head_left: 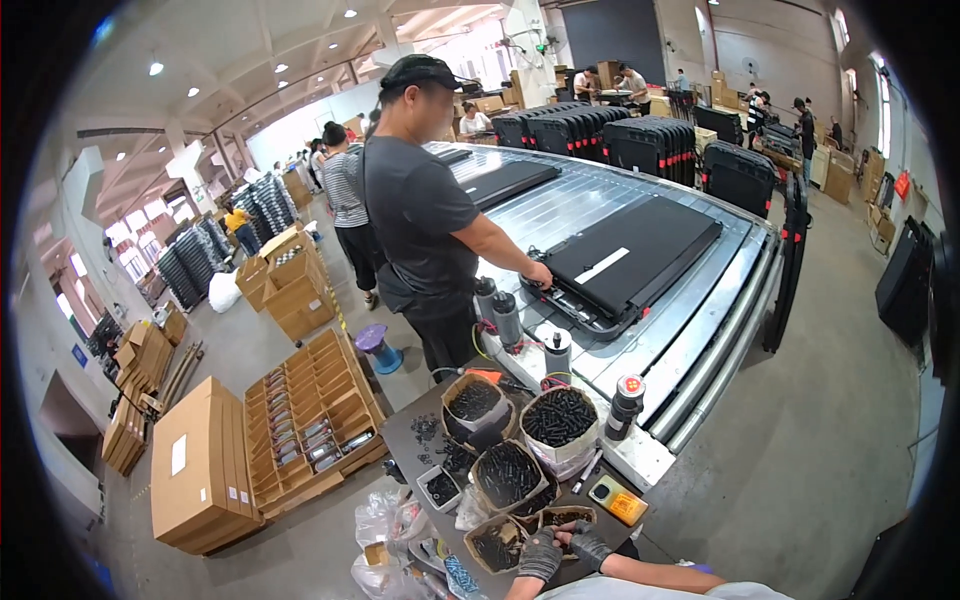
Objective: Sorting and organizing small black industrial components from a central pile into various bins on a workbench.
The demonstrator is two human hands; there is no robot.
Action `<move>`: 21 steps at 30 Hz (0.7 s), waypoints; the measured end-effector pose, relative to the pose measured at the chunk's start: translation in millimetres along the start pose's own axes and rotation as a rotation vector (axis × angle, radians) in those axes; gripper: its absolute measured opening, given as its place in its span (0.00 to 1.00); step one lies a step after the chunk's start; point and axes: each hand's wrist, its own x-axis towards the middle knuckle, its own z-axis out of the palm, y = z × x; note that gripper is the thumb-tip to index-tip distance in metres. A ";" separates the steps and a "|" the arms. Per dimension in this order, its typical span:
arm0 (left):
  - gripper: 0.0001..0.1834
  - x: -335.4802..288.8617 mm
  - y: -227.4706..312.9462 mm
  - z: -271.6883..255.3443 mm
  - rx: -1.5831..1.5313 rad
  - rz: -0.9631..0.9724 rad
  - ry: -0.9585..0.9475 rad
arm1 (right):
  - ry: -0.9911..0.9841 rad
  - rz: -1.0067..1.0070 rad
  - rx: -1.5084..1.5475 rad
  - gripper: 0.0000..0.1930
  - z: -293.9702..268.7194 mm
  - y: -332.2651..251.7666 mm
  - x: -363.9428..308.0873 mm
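My left hand point(541, 553) and my right hand point(586, 544), both in grey fingerless gloves, meet at the table's near edge. Their bare fingers are pinched together; whatever lies between them is too small to make out. Just beyond is an open box of small dark parts point(567, 517). Left of my left hand stands a carton of black parts point(496, 548). Farther off are another carton of black rod-like pieces point(507, 475) and a white bag point(562, 457) full of black parts. A yellow device point(625, 504) lies beyond my right hand.
A co-worker point(420, 190) stands ahead, one hand point(539, 275) on a black folding panel point(640, 255) lying on the metal roller table point(690, 350). Grey cylinders point(557, 355) line its near end. At left are a divided carton point(375, 400) and a purple-topped stool point(372, 338).
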 end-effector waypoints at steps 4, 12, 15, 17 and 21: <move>0.17 3.6 -24.2 17.7 -0.178 -0.042 0.016 | -0.003 0.044 0.050 0.11 -8.8 12.1 4.1; 0.15 -26.4 -30.5 25.2 -0.403 -0.015 0.100 | -0.069 -0.067 0.018 0.14 -13.5 31.9 -9.2; 0.15 -31.7 -39.7 36.0 -0.512 -0.020 0.159 | -0.187 0.017 -0.165 0.17 -19.6 37.6 -6.2; 0.17 -26.5 -35.2 25.1 -0.519 -0.023 0.016 | -0.128 -0.182 -0.265 0.20 -17.0 40.9 -9.5; 0.15 -24.6 -47.4 16.0 -0.374 0.103 0.225 | -0.259 -0.117 -0.250 0.20 -2.0 5.3 -3.0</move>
